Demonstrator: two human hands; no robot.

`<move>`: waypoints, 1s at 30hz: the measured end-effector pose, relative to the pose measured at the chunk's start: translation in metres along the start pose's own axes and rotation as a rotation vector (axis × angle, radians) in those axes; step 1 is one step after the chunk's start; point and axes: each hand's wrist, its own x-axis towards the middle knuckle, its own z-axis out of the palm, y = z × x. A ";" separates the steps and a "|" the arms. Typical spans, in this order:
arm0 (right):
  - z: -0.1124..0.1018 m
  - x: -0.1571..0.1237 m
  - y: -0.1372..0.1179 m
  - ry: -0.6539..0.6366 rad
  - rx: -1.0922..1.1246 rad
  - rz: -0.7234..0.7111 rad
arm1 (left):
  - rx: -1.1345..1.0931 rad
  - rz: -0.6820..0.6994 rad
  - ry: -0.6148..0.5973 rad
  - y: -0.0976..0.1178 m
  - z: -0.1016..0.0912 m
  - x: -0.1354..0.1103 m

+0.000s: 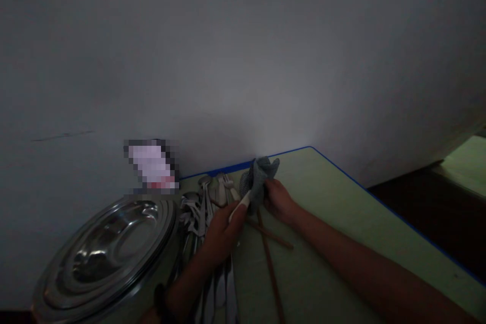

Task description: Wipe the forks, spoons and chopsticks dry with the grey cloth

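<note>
My left hand is closed around the white handle of a utensil, whose far end is buried in a grey cloth. My right hand grips that cloth, bunched around the utensil's tip. Both hands hover over a pale green table with a blue edge. Under and left of my left hand lies a pile of metal spoons. Two wooden chopsticks lie crossed on the table below my hands.
A large shiny steel lid or pot stands at the lower left, next to the spoons. A blurred-out white item sits behind it against the grey wall. The table's right edge drops to a dark floor.
</note>
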 end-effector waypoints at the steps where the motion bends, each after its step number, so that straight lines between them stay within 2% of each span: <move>1: -0.001 0.000 0.000 -0.034 -0.003 -0.002 | -0.010 -0.019 0.022 -0.001 0.000 0.001; 6: -0.002 -0.001 -0.003 -0.126 0.023 -0.009 | 0.027 -0.031 0.054 -0.001 -0.002 0.004; 11: -0.001 -0.001 -0.006 -0.066 0.064 0.016 | 0.054 -0.041 0.082 0.000 -0.002 0.005; 17: -0.005 0.004 -0.001 0.031 0.106 0.036 | -0.076 -0.069 0.070 0.002 0.001 0.003; 21: -0.007 0.005 0.000 0.040 0.109 0.057 | -0.144 -0.093 0.049 0.001 0.002 0.002; 24: -0.007 0.005 0.000 0.019 0.120 0.070 | -0.125 -0.045 -0.013 0.000 -0.002 0.000; 27: -0.006 0.005 0.000 0.004 0.109 0.068 | -0.108 0.072 -0.140 0.001 -0.007 -0.005; 30: -0.005 0.002 -0.002 -0.027 0.074 0.088 | -0.039 0.153 -0.204 0.003 -0.010 -0.008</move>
